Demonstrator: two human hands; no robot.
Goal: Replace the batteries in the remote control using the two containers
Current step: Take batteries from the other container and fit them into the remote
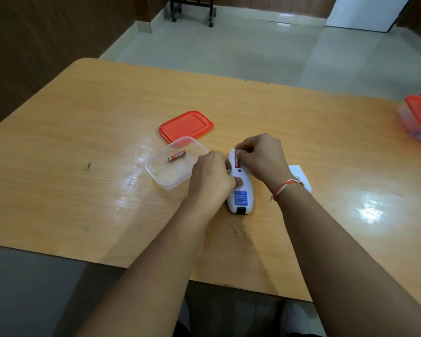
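A white remote control (240, 190) lies face down on the wooden table (83, 117), its battery bay uncovered. My left hand (210, 177) grips its left side, thumb on the back. My right hand (259, 158) pinches a red battery (236, 161) that sits in the bay. To the left stands an open clear container (156, 171) with one red battery (177, 155) inside. Its red lid (186, 126) lies flat behind it. A second container (419, 117), closed with a red lid, stands at the table's far right edge.
A white piece with a printed code (300, 178), partly hidden by my right wrist, lies to the right of the remote. The table's near edge runs just below my forearms. A black wheeled stand (192, 10) is on the tiled floor beyond.
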